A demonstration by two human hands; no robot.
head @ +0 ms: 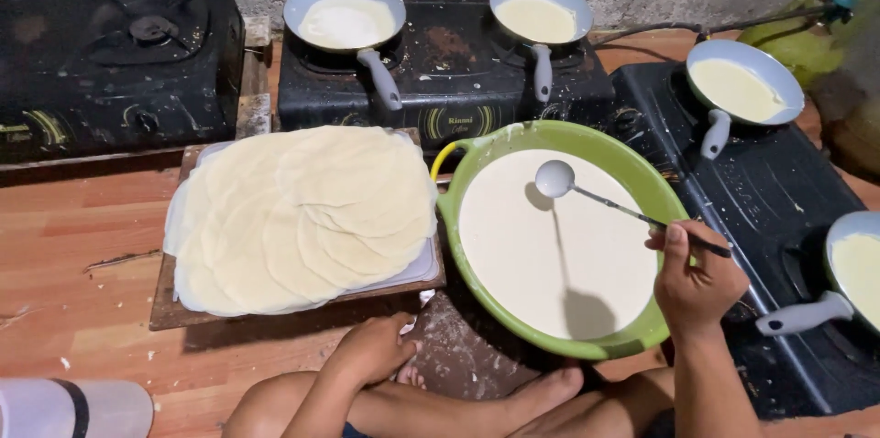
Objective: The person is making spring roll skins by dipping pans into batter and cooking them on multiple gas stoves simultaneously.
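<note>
Right fingers [676, 241] pinch one ladle [555, 179]; left hand [371, 349] loose; four pans [346, 16]; one basin [587, 137]

The right hand [695, 284] gripped a ladle [555, 179] held over the batter in a green basin [642, 183], while at nine o'clock of it thin crepes [302, 213] lay stacked and the left hand [371, 349] rested on a leg.
</note>
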